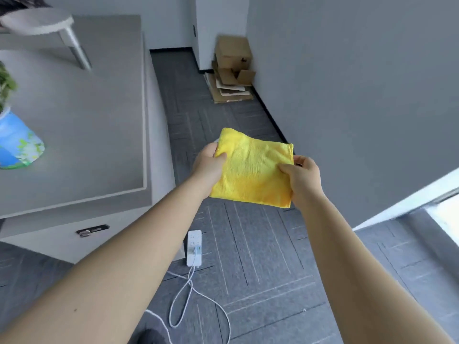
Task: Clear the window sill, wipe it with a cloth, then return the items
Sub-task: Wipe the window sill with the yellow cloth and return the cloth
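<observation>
A folded yellow cloth (250,170) is held flat in the air in front of me, above the grey carpet. My left hand (208,162) pinches its left edge, thumb on top. My right hand (303,175) grips its right edge in the same way. On the grey surface (99,125) at the left stands a potted plant in a blue and green patterned pot (17,142), partly cut off by the frame. A white round stool (42,23) sits at the back of that surface. The window sill itself cannot be made out for sure.
A white power strip (194,248) with trailing white cables lies on the carpet below my arms. Stacked cardboard boxes (232,68) lean in the far corner. A grey wall (360,83) runs along the right, with a bright floor-level opening (444,214) at the lower right.
</observation>
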A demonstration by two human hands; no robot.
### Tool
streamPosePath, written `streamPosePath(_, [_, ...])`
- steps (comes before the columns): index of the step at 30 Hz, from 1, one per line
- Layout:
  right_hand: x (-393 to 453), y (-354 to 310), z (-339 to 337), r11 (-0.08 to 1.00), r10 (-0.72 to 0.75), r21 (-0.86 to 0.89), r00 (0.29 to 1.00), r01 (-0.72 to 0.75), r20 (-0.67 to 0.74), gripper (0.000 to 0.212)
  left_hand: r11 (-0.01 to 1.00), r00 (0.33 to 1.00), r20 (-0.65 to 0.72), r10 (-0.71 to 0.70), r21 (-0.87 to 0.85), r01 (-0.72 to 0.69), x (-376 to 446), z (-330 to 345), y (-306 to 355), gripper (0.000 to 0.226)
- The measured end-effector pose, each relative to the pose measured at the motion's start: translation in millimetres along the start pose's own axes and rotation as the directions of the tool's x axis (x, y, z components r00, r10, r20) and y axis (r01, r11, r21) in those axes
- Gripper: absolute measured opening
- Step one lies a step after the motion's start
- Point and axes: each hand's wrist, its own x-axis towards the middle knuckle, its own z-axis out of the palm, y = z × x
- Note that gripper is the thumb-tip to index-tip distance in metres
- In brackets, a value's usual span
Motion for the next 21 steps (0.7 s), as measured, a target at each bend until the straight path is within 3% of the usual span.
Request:
streamPosePath(7, [-6.4,18.9,-224.1,0.993,0.028,0.121,0.981,-0.005,-0.194,0.038,0.998,0.971,0.228,0.067,-0.002,-0.069,-81.1,197.7,45.5,0.032])
streamPosePath(11, [-12.9,27.4,-332.8,0.98,0.04,0.197,0.937,0.032,-0.347,0.038,0.986,0.907,0.397,0.142,0.022,-0.164,-119.4,299.8,77.3,0.032])
streamPosePath(21, [-8.3,76.0,-501.9,0.943,0.162,0.33,0.807,0.043,-0.568,0.041,0.976,0.738,0.662,0.13,0.047,-0.214,-166.2,490.1,94.4,0.03])
